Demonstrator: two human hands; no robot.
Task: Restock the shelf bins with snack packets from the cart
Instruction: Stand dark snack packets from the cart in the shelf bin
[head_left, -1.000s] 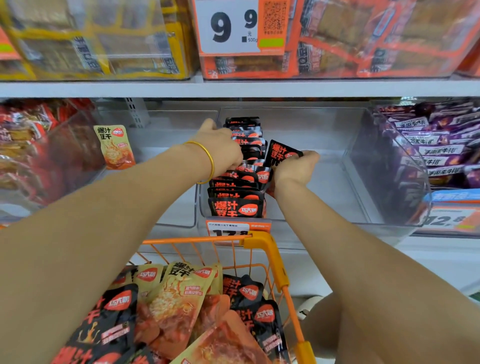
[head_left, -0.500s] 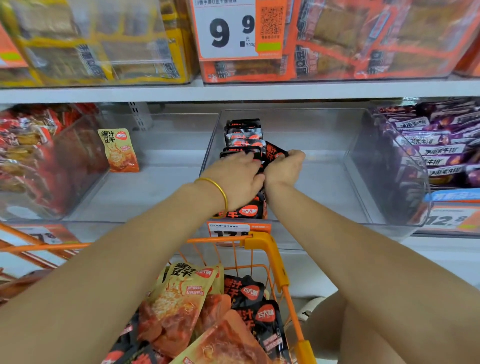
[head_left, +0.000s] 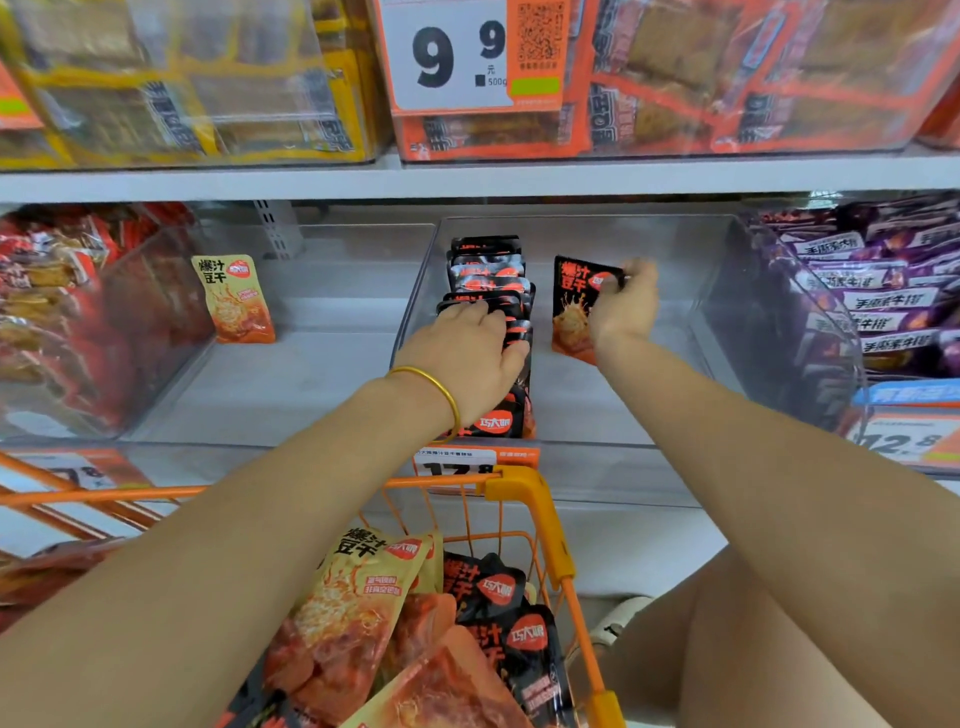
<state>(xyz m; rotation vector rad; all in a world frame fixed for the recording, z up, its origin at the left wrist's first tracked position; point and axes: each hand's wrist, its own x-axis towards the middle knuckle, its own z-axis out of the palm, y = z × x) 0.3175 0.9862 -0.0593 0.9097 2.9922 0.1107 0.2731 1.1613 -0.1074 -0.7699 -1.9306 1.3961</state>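
A clear plastic shelf bin (head_left: 691, 291) holds a row of black snack packets (head_left: 488, 275) along its left side. My left hand (head_left: 467, 353) rests flat on top of that row, fingers spread, a gold bangle on the wrist. My right hand (head_left: 623, 306) pinches the top corner of one black packet (head_left: 571, 306) and holds it upright on the bin floor, to the right of the row. The orange wire cart (head_left: 535, 504) below holds black and yellow packets (head_left: 363, 597).
A neighbouring clear bin on the left holds one yellow packet (head_left: 234, 299) standing against its back. Red packets (head_left: 57, 291) fill the far-left bin, purple packets (head_left: 878, 291) the right one. An upper shelf (head_left: 467, 179) with a 9.9 price tag (head_left: 457, 52) overhangs.
My right hand has pulled one black packet out of the row and moved it right, standing it apart. My left hand has stayed pressed on the row, shifting slightly forward.
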